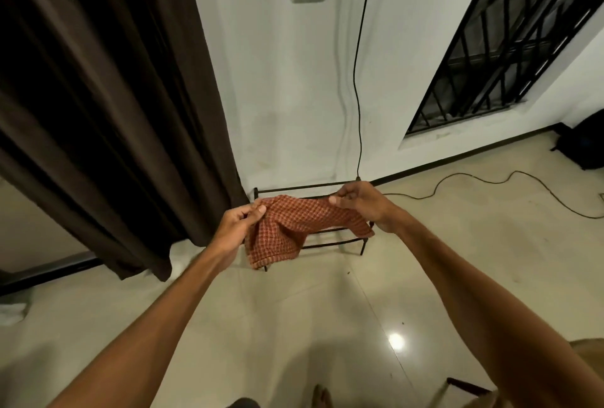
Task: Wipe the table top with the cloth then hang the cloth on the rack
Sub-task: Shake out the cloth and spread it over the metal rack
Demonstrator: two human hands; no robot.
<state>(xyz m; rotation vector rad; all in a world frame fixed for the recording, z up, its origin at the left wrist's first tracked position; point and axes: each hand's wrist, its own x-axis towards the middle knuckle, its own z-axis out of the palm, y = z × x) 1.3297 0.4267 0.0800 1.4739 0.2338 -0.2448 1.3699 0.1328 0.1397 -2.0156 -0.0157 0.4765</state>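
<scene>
An orange-red checked cloth (291, 227) is stretched between both hands in front of me. My left hand (240, 221) pinches its left top corner and my right hand (359, 203) pinches its right top edge. Its lower part sags and hangs loose. Just behind and below the cloth stands a low black metal rack (304, 186) on the floor against the white wall. The cloth covers the rack's middle bars, and I cannot tell whether it touches them. The table is not in view.
A dark brown curtain (108, 106) hangs at the left, reaching the floor beside the rack. A black cable (358, 87) runs down the wall and trails across the tiled floor (327, 309) to the right. A barred window (500, 47) and a dark bag (585, 142) sit at the right.
</scene>
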